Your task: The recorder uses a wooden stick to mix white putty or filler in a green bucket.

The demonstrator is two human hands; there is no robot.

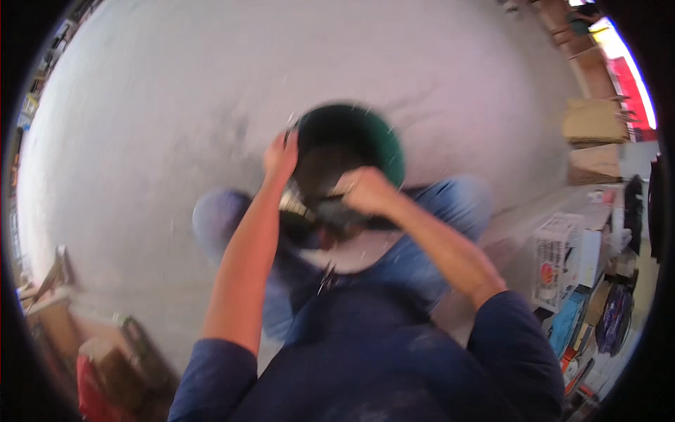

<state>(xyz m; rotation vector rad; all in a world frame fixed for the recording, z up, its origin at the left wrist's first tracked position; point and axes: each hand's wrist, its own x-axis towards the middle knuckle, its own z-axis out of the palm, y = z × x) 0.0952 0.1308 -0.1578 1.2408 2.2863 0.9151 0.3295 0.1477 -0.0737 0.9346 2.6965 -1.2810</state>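
Note:
A dark green round bucket (pixel 390 141) stands on the floor between my bent knees, its mouth toward me and its inside dark. At its left edge is my left hand (pixel 281 160), fingers closed on the rim; a thin dark bit shows by the fingertips. My right hand (pixel 369 190) is closed over the near right side of the bucket's mouth. A short dark piece sticks out from its fingers to the left, too blurred to name. Below the hands, between my legs, lie dark and pale shapes that motion blur hides.
Pale grey floor (pixel 176 91) spreads around me, with dark smudges near the bucket. Cardboard boxes (pixel 594 121) stand along the right, with a white printed carton (pixel 557 261) and mixed goods nearer. At the lower left are more cardboard (pixel 116 376) and a red item (pixel 91 390).

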